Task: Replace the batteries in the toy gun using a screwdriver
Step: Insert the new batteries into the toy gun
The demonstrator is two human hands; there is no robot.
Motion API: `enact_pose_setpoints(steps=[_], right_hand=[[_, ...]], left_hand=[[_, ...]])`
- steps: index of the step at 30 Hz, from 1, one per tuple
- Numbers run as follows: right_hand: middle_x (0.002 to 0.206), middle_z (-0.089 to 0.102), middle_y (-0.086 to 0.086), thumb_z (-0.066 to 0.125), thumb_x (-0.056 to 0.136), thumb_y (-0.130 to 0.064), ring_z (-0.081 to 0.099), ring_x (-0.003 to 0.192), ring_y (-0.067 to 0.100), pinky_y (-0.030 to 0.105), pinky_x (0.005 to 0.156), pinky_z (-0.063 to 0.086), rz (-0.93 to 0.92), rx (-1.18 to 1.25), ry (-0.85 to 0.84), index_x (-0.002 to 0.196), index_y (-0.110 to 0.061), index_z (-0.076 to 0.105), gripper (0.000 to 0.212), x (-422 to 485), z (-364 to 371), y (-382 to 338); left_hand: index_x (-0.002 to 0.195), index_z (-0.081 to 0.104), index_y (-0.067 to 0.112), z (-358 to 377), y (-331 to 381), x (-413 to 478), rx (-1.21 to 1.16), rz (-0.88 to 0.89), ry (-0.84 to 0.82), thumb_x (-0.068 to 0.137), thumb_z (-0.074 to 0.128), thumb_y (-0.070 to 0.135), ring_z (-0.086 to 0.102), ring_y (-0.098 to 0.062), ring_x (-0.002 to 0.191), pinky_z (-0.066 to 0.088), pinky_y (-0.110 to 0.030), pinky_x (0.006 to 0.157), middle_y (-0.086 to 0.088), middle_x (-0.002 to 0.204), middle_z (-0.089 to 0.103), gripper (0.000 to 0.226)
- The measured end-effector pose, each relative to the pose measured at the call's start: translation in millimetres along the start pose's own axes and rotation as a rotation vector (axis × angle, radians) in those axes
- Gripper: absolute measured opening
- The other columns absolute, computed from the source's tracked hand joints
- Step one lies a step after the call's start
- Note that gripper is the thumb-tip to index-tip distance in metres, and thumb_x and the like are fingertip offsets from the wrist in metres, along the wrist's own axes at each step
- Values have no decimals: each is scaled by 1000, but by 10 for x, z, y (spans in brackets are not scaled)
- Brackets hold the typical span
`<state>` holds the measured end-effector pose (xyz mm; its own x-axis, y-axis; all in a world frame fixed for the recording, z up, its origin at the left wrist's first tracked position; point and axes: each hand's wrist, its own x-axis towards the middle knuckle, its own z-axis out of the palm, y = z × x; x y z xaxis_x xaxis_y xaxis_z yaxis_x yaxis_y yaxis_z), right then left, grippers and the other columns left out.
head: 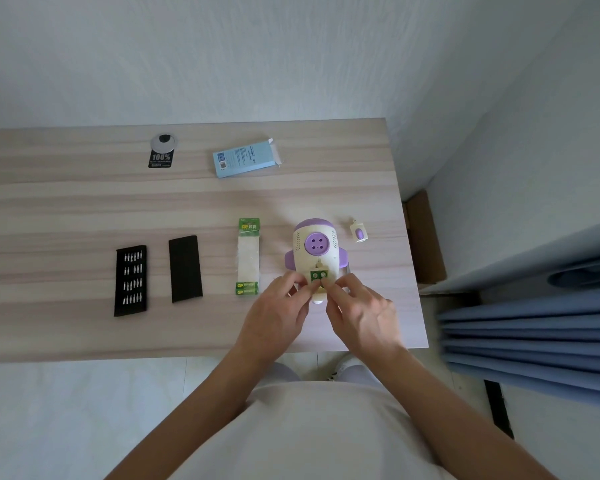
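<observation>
Toy gun, cream and purple, lies near the table's right front corner, its open compartment showing two green batteries. Left hand and right hand meet there, each grip pinching the batteries' near ends, which the fingertips hide. Just left lies a battery pack marked GP; to the right, a small cream cover. Farther left sit a bit tray and black sleeve; behind, a blue box with unreadable print and a tag reading 100%.

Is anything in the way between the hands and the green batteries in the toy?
Nothing visible does. The batteries lie exposed in the toy gun, and the left hand and right hand both have fingertips at them.
</observation>
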<state>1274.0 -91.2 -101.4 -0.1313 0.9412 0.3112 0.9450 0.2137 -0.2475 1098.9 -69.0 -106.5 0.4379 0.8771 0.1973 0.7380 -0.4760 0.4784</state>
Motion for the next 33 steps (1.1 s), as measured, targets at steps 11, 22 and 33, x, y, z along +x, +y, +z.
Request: enact_pose_setpoints(steps=[11, 22, 33], right_hand=[[88, 58, -4, 69, 78, -14, 57, 54, 21, 25, 35, 39, 49, 10, -124, 104, -27, 70, 29, 49, 16, -12], [85, 67, 3, 56, 90, -9, 59, 55, 21, 34, 47, 51, 312, 297, 84, 95, -11, 74, 19, 318, 44, 513], [91, 64, -1, 65, 83, -42, 65, 82, 23, 35, 68, 55, 924, 476, -454, 96, -25, 56, 24, 1142, 640, 1172]], left_hand=[[123, 68, 19, 23, -49, 24, -37, -69, -17, 92, 60, 12, 57, -16, 75, 53, -31, 60, 1, 99, 56, 32], [132, 56, 20, -116, -130, 215, -146, -199, 4, 88, 63, 36, 54, -14, 114, 50, -25, 90, 0, 128, 49, 47], [155, 26, 3, 31, -240, 505, -150, -121, -130, 63, 79, 59, 16, -14, 153, 22, -28, 122, -6, 165, 18, 120]])
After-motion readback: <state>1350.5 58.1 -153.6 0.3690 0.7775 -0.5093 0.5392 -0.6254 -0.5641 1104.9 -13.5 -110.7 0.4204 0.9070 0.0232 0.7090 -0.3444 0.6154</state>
